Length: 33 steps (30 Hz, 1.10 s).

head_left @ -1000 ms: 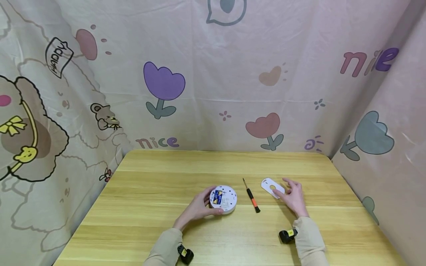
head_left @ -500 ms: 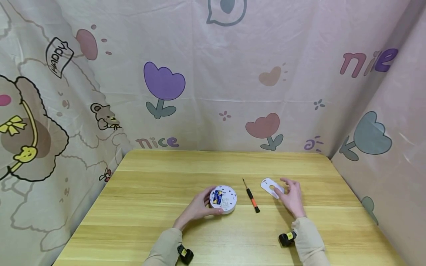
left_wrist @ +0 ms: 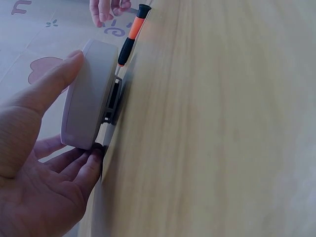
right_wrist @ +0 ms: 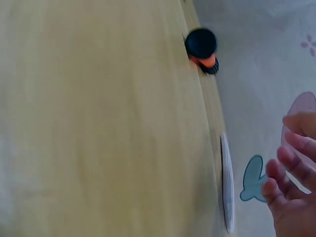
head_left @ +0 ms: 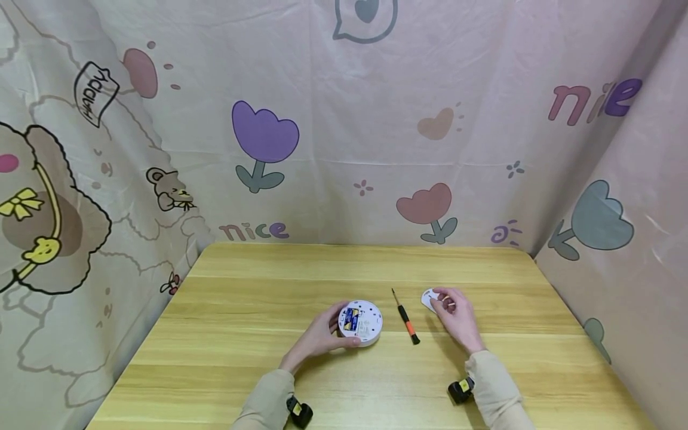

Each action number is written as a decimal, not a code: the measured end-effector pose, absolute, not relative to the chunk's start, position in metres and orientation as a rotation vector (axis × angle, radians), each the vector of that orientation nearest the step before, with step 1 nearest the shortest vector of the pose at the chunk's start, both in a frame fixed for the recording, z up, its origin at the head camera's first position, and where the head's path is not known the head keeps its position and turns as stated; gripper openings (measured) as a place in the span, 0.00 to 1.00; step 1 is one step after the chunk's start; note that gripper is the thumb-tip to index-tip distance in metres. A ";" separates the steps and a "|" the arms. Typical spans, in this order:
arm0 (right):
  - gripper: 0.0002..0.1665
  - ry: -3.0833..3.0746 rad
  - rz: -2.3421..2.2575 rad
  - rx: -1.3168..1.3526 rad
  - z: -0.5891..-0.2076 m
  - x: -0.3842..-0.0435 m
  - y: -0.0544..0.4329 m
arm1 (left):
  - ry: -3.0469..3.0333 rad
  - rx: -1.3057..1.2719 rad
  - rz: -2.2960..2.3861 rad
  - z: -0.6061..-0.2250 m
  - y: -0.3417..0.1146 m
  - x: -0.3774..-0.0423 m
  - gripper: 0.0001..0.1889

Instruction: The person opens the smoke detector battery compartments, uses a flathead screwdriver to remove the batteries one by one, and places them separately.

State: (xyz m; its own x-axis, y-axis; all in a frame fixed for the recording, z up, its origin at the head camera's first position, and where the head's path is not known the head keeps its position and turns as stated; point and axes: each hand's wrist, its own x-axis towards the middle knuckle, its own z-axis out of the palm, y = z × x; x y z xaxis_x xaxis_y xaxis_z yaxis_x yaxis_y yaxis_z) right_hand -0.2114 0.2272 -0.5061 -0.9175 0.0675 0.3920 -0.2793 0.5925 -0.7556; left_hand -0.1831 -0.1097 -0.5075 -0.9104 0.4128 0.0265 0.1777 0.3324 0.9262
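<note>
My left hand [head_left: 321,332] grips a round white smoke alarm [head_left: 371,325] by its side, the thumb at the near edge. Its back faces up, with blue-and-yellow batteries [head_left: 352,319] and a printed label showing. In the left wrist view the smoke alarm [left_wrist: 91,94] stands tilted, its lower edge close to the table. My right hand [head_left: 458,316] hovers over a flat white mounting plate [head_left: 429,298] and hides much of it. In the right wrist view the fingers are loosely bent, apart from the plate [right_wrist: 227,185], with nothing between them.
A screwdriver [head_left: 406,318] with a black-and-orange handle lies on the wooden table [head_left: 269,286] between the hands, tip pointing away. Behind the table's far edge hangs a printed curtain [head_left: 333,119], which also covers both sides.
My right hand has moved left and slightly away from me, over the mounting plate, covering more of it. The left hand and the smoke alarm have stayed in place.
</note>
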 end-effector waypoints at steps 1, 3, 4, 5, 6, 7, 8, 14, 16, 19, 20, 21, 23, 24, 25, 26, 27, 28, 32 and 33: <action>0.13 -2.451 1.267 0.202 -0.506 -0.211 0.226 | 2.381 0.534 1.614 -0.507 -0.110 -0.183 0.52; 0.12 -2.489 1.267 0.250 -0.505 -0.211 0.223 | 2.387 0.533 1.606 -0.507 -0.110 -0.183 0.52; 0.12 -2.516 1.266 0.262 -0.504 -0.211 0.221 | 2.391 0.533 1.602 -0.507 -0.110 -0.182 0.52; 0.11 -2.544 1.266 0.272 -0.504 -0.210 0.220 | 2.393 0.533 1.599 -0.507 -0.110 -0.182 0.53; 0.11 -2.576 1.259 0.277 -0.503 -0.210 0.219 | 2.396 0.535 1.596 -0.507 -0.110 -0.182 0.53; 0.10 -2.607 1.252 0.281 -0.502 -0.210 0.217 | 2.400 0.536 1.593 -0.507 -0.110 -0.182 0.53; 0.10 -2.635 1.249 0.283 -0.501 -0.210 0.216 | 2.401 0.537 1.592 -0.507 -0.110 -0.182 0.53; 0.11 -2.740 1.283 0.280 -0.497 -0.208 0.209 | 2.396 0.540 1.599 -0.506 -0.109 -0.183 0.53; 0.12 -2.770 1.288 0.277 -0.497 -0.207 0.208 | 2.396 0.539 1.597 -0.506 -0.110 -0.183 0.53; 0.12 -2.805 1.271 0.276 -0.498 -0.207 0.206 | 2.396 0.539 1.595 -0.506 -0.110 -0.183 0.53; 0.12 -2.818 1.259 0.277 -0.499 -0.207 0.205 | 2.396 0.539 1.596 -0.506 -0.110 -0.182 0.53; 0.12 -2.826 1.257 0.280 -0.499 -0.207 0.204 | 2.396 0.540 1.596 -0.506 -0.110 -0.183 0.53; 0.12 -2.839 1.237 0.284 -0.499 -0.206 0.203 | 2.397 0.540 1.595 -0.506 -0.110 -0.183 0.53; 0.12 -2.847 1.225 0.292 -0.499 -0.206 0.202 | 2.398 0.541 1.595 -0.506 -0.110 -0.183 0.53; 0.12 -2.854 1.215 0.290 -0.499 -0.206 0.201 | 2.399 0.540 1.593 -0.506 -0.110 -0.183 0.53; 0.11 -2.864 1.200 0.288 -0.498 -0.206 0.199 | 2.399 0.540 1.592 -0.506 -0.110 -0.182 0.53; 0.11 -2.868 1.191 0.286 -0.498 -0.205 0.198 | 2.399 0.541 1.591 -0.506 -0.110 -0.182 0.53; 0.11 -2.874 1.170 0.281 -0.498 -0.205 0.197 | 2.399 0.541 1.591 -0.506 -0.110 -0.182 0.53; 0.10 -2.888 1.127 0.249 -0.497 -0.205 0.192 | 2.401 0.543 1.590 -0.507 -0.110 -0.182 0.53; 0.10 -2.891 1.120 0.241 -0.497 -0.204 0.190 | 2.402 0.542 1.589 -0.507 -0.110 -0.183 0.53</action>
State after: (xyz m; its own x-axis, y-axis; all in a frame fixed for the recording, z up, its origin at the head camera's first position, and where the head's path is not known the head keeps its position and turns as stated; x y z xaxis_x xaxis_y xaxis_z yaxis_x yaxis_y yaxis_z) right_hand -0.2041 0.1905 -0.4968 -0.9875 -0.1324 0.0855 -0.1554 0.7285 -0.6671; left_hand -0.1825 -0.1100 -0.5068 -0.9103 0.4132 0.0267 0.1862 0.3510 0.9177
